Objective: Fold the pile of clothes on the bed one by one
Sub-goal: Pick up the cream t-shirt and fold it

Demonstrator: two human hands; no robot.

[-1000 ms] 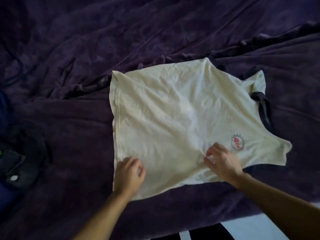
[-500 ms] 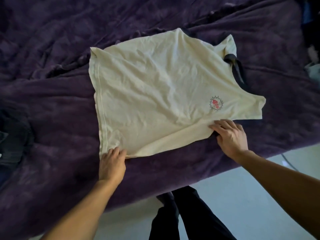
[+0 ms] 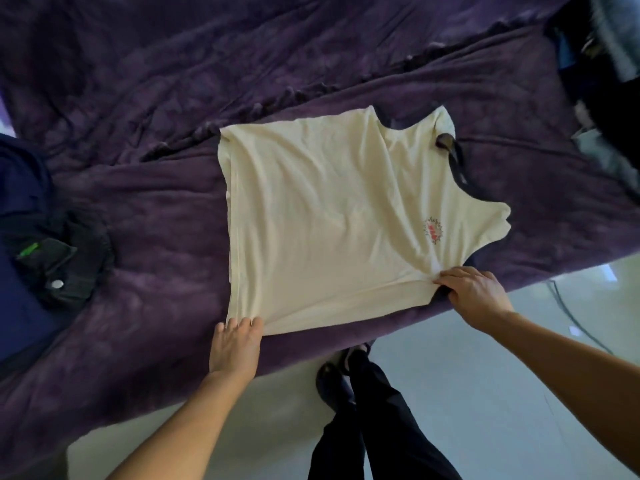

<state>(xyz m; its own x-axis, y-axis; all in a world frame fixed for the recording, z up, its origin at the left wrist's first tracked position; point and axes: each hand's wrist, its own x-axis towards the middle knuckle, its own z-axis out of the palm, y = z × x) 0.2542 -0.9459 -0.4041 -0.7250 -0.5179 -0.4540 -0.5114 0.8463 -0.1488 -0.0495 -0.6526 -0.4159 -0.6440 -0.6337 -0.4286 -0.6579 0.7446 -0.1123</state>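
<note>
A cream T-shirt (image 3: 329, 216) with dark trim at collar and sleeve and a small red logo lies spread on the purple blanket (image 3: 156, 237), hem to the left, collar to the right. My left hand (image 3: 235, 344) is at the near hem corner, fingertips pinching the edge of the cloth. Beside the near sleeve, my right hand (image 3: 474, 292) grips the shirt's near side with curled fingers; creases fan out from that grip. The cloth looks pulled taut between the two hands.
A black garment with a green tag (image 3: 59, 261) lies on a navy one (image 3: 20, 188) at the left. More dark clothes (image 3: 602, 84) are heaped at the far right. The bed edge runs close to my hands; below are pale floor, a cable and my legs (image 3: 363, 420).
Both hands have moved off the shirt's surface to its near edge and taken hold there. The shirt lies flatter and more stretched than a second ago.
</note>
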